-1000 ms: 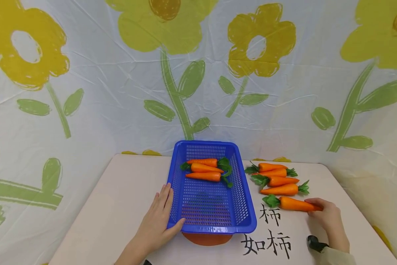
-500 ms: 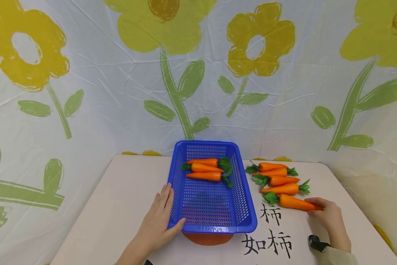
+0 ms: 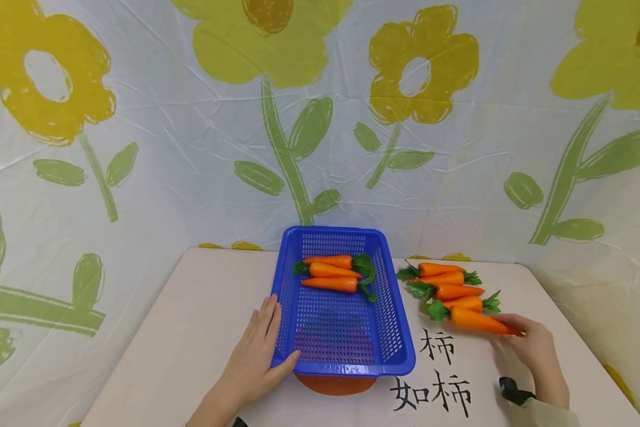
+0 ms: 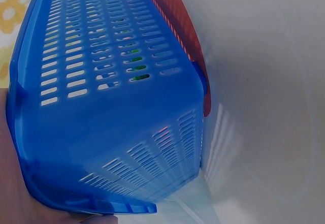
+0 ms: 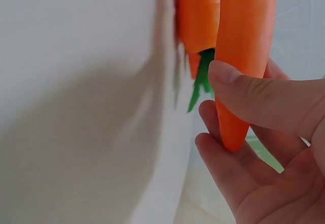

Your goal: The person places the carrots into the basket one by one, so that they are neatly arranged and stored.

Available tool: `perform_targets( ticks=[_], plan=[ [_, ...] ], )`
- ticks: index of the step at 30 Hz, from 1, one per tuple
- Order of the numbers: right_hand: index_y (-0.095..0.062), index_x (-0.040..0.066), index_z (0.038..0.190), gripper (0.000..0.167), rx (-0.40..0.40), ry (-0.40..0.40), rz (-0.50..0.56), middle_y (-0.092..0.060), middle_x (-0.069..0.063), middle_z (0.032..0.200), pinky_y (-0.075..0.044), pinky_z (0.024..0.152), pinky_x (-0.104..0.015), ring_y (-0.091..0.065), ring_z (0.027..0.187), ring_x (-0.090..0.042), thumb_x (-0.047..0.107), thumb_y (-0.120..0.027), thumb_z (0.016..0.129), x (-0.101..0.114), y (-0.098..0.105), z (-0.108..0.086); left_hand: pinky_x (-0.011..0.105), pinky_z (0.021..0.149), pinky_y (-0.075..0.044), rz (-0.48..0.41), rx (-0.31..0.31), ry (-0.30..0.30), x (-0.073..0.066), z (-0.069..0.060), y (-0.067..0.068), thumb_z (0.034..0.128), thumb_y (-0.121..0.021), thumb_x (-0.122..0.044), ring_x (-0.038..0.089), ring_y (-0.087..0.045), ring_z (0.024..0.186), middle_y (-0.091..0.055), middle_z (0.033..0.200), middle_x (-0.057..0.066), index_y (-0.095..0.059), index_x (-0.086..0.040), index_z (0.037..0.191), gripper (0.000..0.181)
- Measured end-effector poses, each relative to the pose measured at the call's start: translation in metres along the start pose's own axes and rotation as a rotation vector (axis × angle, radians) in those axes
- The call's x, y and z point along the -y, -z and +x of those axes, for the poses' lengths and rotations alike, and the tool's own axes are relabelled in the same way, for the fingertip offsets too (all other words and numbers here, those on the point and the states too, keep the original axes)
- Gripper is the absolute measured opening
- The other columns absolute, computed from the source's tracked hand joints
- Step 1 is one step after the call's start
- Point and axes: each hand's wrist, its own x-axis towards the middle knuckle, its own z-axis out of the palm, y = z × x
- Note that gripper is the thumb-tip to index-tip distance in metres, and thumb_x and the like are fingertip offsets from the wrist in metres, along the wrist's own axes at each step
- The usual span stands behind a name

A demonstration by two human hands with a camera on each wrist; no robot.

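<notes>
My right hand (image 3: 535,347) pinches an orange carrot (image 3: 474,320) by its narrow tip. The carrot's green leafy end points left. In the right wrist view, the thumb lies across the carrot (image 5: 244,31), which is off the white tabletop. Several more carrots (image 3: 461,292) lie in a row just behind it, one partly covered by it. A blue perforated basket (image 3: 346,370) stands at the middle with three carrots (image 3: 331,270) in its far half. With straight fingers, my left hand (image 3: 251,353) rests against the basket's left rim, its thumb touching the near corner.
An orange-brown round shape (image 3: 336,384) shows from under the basket's near end. Black written characters (image 3: 432,391) mark the tabletop (image 3: 181,332) right of the basket. A flower-printed sheet (image 3: 202,148) hangs behind the table and along its sides.
The right hand has raised the carrot by its tip off the tabletop, and it now overlaps the carrot behind it. The left hand and basket have stayed in place.
</notes>
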Motion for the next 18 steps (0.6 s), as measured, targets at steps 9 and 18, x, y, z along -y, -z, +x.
perform_targets(
  ticks=[9, 18],
  plan=[
    [-0.069, -0.005, 0.116, 0.035, 0.080, -0.021, -0.005, -0.064, -0.032, 0.117, -0.047, 0.080, -0.042, -0.053, 0.109, -0.048, 0.000, -0.075, 0.081, 0.019, 0.014, 0.011, 0.045, 0.121, -0.016, -0.006, 0.022, 0.015, -0.001, 0.000, 0.003, 0.0900, -0.065, -0.046, 0.037, -0.022, 0.148, -0.022, 0.160, 0.024, -0.031, 0.011, 0.150, 0.089],
    [-0.072, -0.001, 0.113, 0.033, -0.012, 0.086, 0.001, -0.069, -0.026, 0.109, -0.043, 0.076, -0.020, -0.060, 0.102, -0.032, 0.000, -0.078, 0.081, 0.045, 0.017, 0.020, 0.049, 0.120, -0.019, -0.006, 0.016, 0.002, 0.000, 0.001, 0.001, 0.0898, -0.065, -0.046, 0.037, -0.022, 0.148, -0.021, 0.160, 0.024, -0.031, 0.011, 0.149, 0.089]
  ],
)
